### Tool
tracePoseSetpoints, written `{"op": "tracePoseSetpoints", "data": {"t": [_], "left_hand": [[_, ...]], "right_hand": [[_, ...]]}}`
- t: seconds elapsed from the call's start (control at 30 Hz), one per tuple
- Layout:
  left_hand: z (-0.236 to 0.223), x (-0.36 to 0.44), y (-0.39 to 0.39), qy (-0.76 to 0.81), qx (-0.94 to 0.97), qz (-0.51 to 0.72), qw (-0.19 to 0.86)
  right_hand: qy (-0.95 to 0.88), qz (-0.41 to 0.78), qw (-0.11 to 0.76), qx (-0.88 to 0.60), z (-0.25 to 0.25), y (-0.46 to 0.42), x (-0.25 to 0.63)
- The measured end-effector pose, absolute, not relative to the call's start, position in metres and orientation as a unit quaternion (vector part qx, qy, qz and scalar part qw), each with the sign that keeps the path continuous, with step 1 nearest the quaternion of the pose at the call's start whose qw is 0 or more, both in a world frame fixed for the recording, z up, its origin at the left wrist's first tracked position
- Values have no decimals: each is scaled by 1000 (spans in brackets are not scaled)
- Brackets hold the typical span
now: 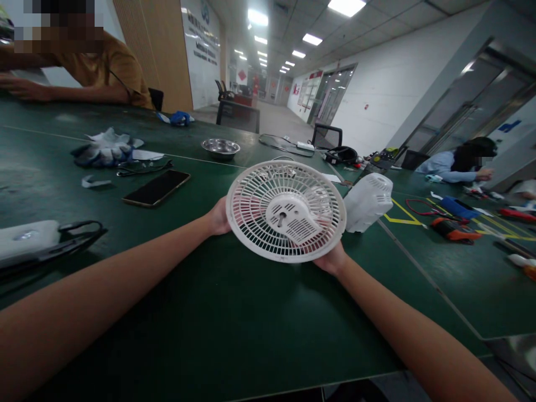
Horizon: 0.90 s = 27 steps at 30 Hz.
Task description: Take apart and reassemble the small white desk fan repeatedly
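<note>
A round white plastic fan grille (251, 223) is held up over the green table, tilted so its slotted hub faces me. My left hand (220, 216) grips its left rim, the fingers showing only dimly through the slats. On the lower right rim, my right hand (334, 258) is closed round the edge, with its fingers mostly behind the grille. Just right of the grille stands a white plastic housing (368, 202) with vent slots, touched by neither hand. Small metal-looking parts show through the grille's upper slats; I cannot make out what they are.
Left on the table (201, 329) lie a phone (157, 188), gloves (106, 147) and a white device with a black strap (31, 240). A metal bowl (220, 147) sits farther back. At right is an orange multimeter (454, 229). Two people (121, 67) sit at the table's far sides.
</note>
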<state>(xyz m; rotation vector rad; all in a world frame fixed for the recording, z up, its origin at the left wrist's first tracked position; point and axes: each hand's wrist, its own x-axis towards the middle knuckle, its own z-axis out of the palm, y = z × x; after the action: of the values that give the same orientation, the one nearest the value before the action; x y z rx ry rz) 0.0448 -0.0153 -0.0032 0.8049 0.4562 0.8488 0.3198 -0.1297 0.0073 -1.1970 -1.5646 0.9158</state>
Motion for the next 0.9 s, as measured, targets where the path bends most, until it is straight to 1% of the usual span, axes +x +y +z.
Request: {"op": "tracePoseSetpoints", "data": {"t": [0.1, 0.17, 0.23, 0.27, 0.33, 0.47, 0.6, 0.67, 0.77, 0.83, 0.9], "left_hand": [[-6, 40, -12, 202, 356, 369, 834], [-6, 38, -11, 194, 345, 368, 841], [-5, 38, -10, 186, 345, 366, 844], [-5, 38, -10, 182, 349, 362, 845], [-6, 38, -9, 178, 361, 352, 845], [-9, 42, -9, 220, 409, 342, 817], [-4, 50, -17, 272, 505, 352, 740], [1, 52, -22, 272, 596, 339, 675], [2, 54, -26, 244, 755, 308, 525], [-2, 54, -27, 218, 816, 310, 437], [-7, 54, -28, 202, 844, 319, 382]], "right_hand": [[-568, 524, 424, -472, 10, -125, 318], [-517, 602, 399, -460, 12, -122, 317], [-483, 641, 391, -450, 13, -121, 317], [-479, 641, 396, -450, 13, -120, 318], [-507, 593, 416, -467, 12, -119, 323], [-589, 447, 448, -502, 8, -110, 348], [-628, 391, 444, -506, 7, -97, 374], [-648, 377, 431, -503, 5, -93, 380], [-678, 352, 414, -496, 1, -89, 383], [-697, 336, 403, -488, -2, -89, 384], [-716, 322, 392, -479, -4, -89, 386]]}}
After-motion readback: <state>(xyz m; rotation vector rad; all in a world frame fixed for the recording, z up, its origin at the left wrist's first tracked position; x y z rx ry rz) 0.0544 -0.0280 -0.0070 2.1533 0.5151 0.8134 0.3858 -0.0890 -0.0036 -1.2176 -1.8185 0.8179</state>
